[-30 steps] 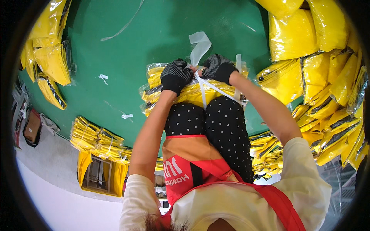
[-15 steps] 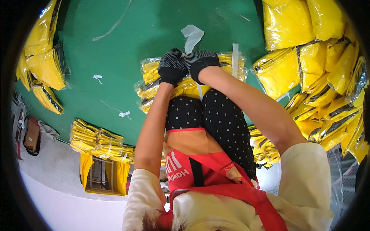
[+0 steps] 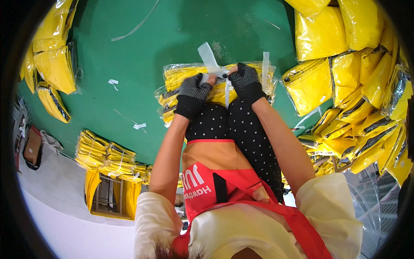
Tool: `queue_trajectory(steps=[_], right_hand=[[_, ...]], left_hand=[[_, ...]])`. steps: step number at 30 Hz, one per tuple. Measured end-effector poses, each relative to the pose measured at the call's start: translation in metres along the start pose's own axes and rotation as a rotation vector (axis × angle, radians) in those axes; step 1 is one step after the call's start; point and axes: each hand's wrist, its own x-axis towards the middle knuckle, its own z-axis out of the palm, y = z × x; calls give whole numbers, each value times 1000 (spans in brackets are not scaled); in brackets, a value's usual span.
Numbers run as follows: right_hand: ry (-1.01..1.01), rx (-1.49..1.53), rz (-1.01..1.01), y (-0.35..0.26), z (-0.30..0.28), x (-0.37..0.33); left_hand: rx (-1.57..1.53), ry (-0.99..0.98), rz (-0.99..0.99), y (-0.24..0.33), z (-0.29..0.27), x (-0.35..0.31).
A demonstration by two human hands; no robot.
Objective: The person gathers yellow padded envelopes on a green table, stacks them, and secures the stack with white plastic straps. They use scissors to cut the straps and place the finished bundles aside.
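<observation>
A bundle of folded yellow items in clear plastic bags (image 3: 174,80) lies in front of my knees. A white strip (image 3: 208,57) runs round the bundle, with a crossing or knot between my hands and a loose end sticking up beyond it. My left hand (image 3: 194,93), in a black dotted glove with bare fingertips, pinches the strip left of the crossing. My right hand (image 3: 247,82), gloved alike, pinches it on the right. A second white strip (image 3: 265,69) stands up at the bundle's right end.
Bagged yellow packs (image 3: 321,39) are piled high at the right, and more bagged packs (image 3: 54,69) stand at the far left. Tied yellow bundles (image 3: 105,153) lie at the lower left, above a yellow-draped frame (image 3: 92,194). White scraps (image 3: 113,84) lie on the green floor (image 3: 129,64).
My hands, close together before, have moved apart to either side of the strip's crossing. My right hand has turned and shifted right, and the crossing now shows between them.
</observation>
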Motion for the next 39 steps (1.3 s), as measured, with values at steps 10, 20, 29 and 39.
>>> queue_trajectory(steps=[10,20,29,39], right_hand=[[-225,-178,-371,-98,-18,-117],[-1,-343,-557,21,-40,-54],[30,-423,-723,27,-27,-55],[-551,-1055,-890,-47,62,-124]], left_hand=[[-284,-354,416,13,11,-46],[392,-51,215,0,15,-89],[-645,521,244,-138,57,-170],[-738,317,126,-150,41,-154]])
